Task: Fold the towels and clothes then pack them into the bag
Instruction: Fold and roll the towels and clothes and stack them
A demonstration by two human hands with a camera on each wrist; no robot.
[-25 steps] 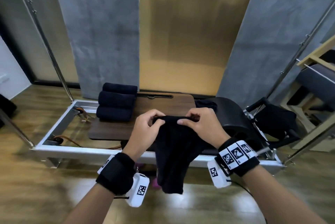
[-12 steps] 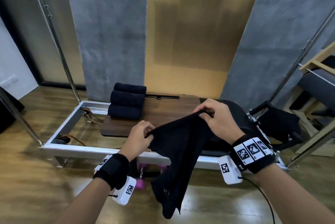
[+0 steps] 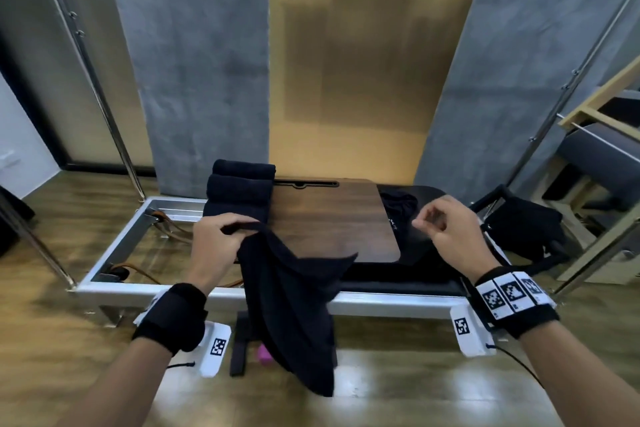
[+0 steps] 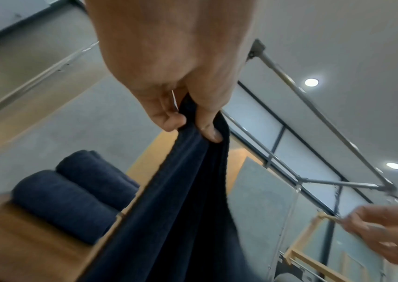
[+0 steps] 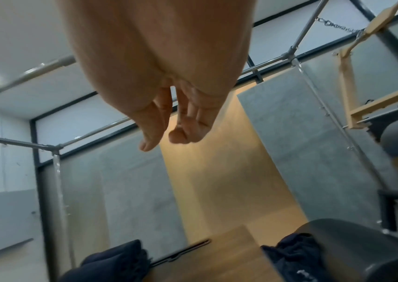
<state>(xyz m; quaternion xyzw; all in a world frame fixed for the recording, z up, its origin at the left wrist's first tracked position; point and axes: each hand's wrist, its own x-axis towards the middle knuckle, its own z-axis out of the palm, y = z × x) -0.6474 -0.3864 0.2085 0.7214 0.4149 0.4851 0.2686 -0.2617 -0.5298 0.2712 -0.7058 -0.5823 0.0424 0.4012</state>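
My left hand [image 3: 232,230] pinches one top corner of a dark navy towel [image 3: 294,305], which hangs from it down in front of the metal frame. The left wrist view shows thumb and fingers [image 4: 207,131] clamped on the towel [image 4: 188,200] edge. My right hand [image 3: 426,223] hovers to the right over the black pad, fingers loosely curled and holding nothing; the right wrist view shows its fingers [image 5: 181,137] bare. Three rolled dark towels [image 3: 239,188] lie at the wooden board's [image 3: 332,219] left end. A crumpled dark garment [image 3: 398,207] lies right of the board.
The board sits on a low metal-framed bed [image 3: 114,284] on a wooden floor. A black bag-like shape [image 3: 523,229] stands at the right end. Slanted steel poles [image 3: 100,94] rise at both sides. A black strap and a pink object [image 3: 263,355] lie under the frame.
My right hand has let go of the towel's right corner and drawn away to the right. The towel now hangs from my left hand alone, its free corner falling.
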